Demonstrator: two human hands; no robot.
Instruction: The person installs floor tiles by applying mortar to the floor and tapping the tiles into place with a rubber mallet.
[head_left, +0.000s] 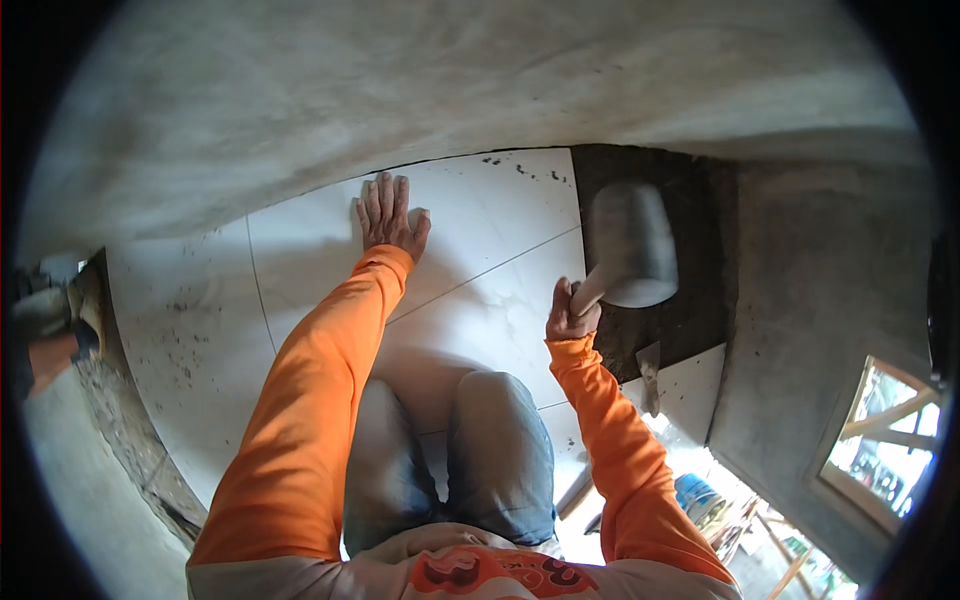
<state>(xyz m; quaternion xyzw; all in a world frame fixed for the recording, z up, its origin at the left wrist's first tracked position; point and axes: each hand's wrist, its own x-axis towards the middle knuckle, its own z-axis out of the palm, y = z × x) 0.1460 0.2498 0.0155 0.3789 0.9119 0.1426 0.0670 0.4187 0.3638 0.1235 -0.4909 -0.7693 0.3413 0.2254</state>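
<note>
My left hand (391, 220) rests flat with its fingers spread on a large white floor tile (480, 215), close to the far wall. Gripped in my right hand (573, 312) is the handle of a mallet (636, 245), whose thick grey head is smeared by motion. The mallet head hangs over a dark untiled patch of floor (690, 285), just right of the tile's edge. A small trowel or scraper (649, 378) lies at the near edge of that patch, its blade pointing away from me.
Grey plastered walls close in at the far side (480, 80) and at the right (810, 260). Dark crumbs (520, 170) dot the tiles. At lower right are a blue bucket (697, 495), scattered wood pieces and a wooden-framed opening (880, 440). Rubble (140, 440) borders the left edge.
</note>
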